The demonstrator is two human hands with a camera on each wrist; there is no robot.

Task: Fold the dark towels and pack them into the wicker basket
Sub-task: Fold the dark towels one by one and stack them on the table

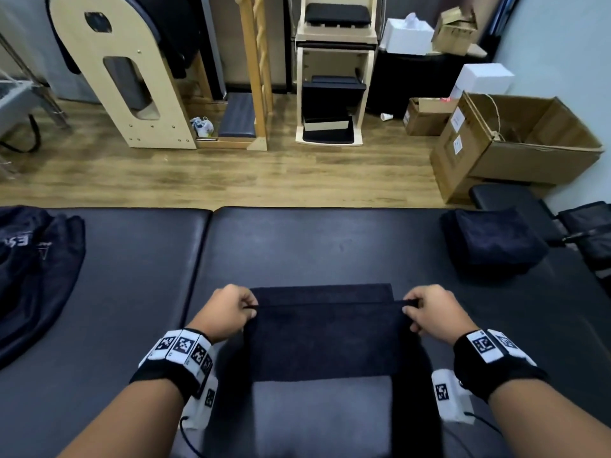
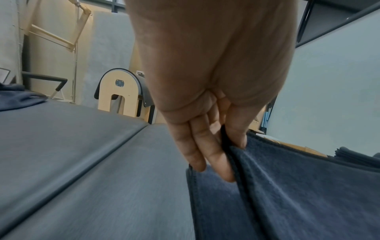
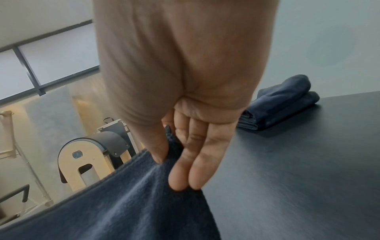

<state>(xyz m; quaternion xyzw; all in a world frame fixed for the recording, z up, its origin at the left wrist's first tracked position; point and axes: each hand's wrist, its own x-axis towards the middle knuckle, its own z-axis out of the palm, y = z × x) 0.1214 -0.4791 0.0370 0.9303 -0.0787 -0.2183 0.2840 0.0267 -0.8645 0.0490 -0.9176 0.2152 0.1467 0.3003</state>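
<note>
Two hands' fingers (image 2: 207,152) pinch the dark towel's (image 1: 325,338) upper corners, cloth stretched between them.

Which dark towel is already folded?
The folded towel stack at the table's far right, untouched. The centre towel is pinched mid-fold by the left hand and right hand.

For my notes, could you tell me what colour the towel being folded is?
Dark navy blue towel, plain, with no pattern; the right wrist view shows it best.
</note>
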